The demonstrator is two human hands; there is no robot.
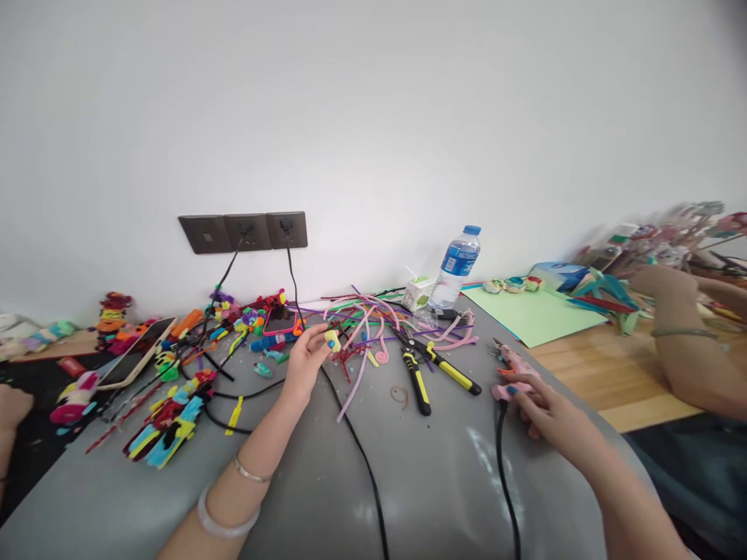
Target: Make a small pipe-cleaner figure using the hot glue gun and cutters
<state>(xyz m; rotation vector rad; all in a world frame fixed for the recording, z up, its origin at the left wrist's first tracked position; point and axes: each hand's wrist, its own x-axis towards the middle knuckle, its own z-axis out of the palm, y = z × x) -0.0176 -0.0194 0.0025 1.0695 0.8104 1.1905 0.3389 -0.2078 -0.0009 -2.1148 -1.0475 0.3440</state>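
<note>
My left hand (309, 355) is closed in a pinch on a small yellow fuzzy piece (332, 341), raised over the middle of the grey table. Dark red pipe cleaners (348, 359) show right beside that piece; whether they join it I cannot tell. At the right edge of the table, my right hand (545, 412) is closed on a pink glue gun (513, 369), whose nozzle points away from me. A black cord (500, 459) runs from the gun toward me. Between my hands lie yellow-and-black pliers (417, 381) with their handles spread, and a thin brown loop (399, 397).
Pink and purple pipe cleaners (382, 342) spread behind the pliers. A water bottle (458, 268) and a small carton (418, 294) stand near the wall. Colourful fuzzy figures (169, 424) and a phone (137, 354) crowd the left. Another person's arm (680, 334) works beyond green paper (537, 313).
</note>
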